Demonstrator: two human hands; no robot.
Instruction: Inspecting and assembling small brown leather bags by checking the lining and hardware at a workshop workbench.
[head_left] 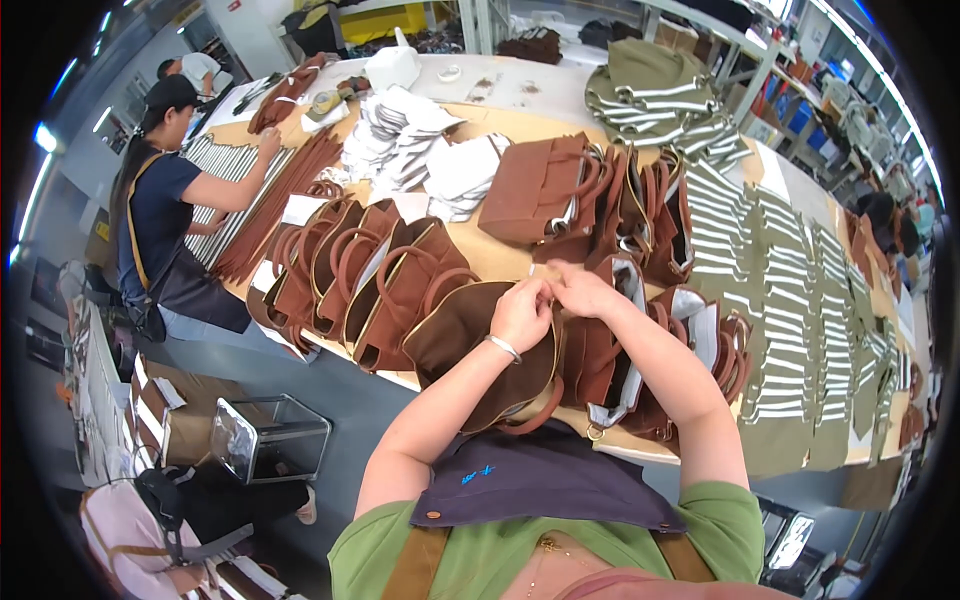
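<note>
Long tan table (488,258). On it: many brown bags (535,190), heaps of white pieces (392,140), brown strips (285,195), green pieces with white stripes (785,345).

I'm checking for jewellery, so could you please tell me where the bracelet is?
Near the head view's centre, the bracelet is on the left wrist, below the left hand, over the open bag.

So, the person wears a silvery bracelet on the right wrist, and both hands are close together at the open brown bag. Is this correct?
Not quite: the silvery bracelet is on the left wrist, not the right, as the head view shows. The left hand and right hand are indeed close together at the open brown bag.
</note>
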